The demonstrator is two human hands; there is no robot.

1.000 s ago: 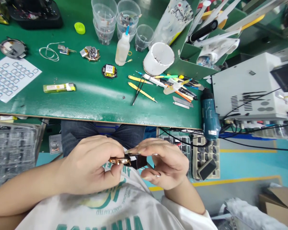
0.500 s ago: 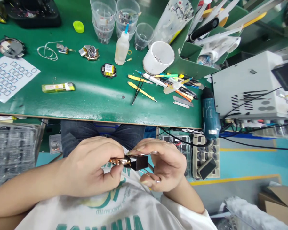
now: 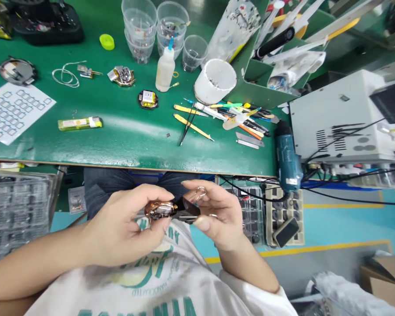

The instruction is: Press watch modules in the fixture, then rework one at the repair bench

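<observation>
My left hand (image 3: 121, 228) holds a small round gold-rimmed device (image 3: 159, 210) between thumb and fingers, its metallic inner side showing. A black binder clip (image 3: 190, 207) with wire handles is gripped in my right hand (image 3: 217, 210), at the right edge of the device. Both hands are in front of my shirt, below the table's front edge. Whether the clip's jaws bite on the device cannot be made out.
On the green table (image 3: 125, 145) lie a lighter (image 3: 80, 123), a squeeze bottle (image 3: 165, 70), a white cup (image 3: 215, 81), tweezers (image 3: 188, 127) and open watch parts (image 3: 148, 99). An electric screwdriver (image 3: 287, 156) hangs at the right edge.
The device has tilted so that more of its inner side shows. My right hand has turned and shifted slightly left, and the clip's handles have changed angle.
</observation>
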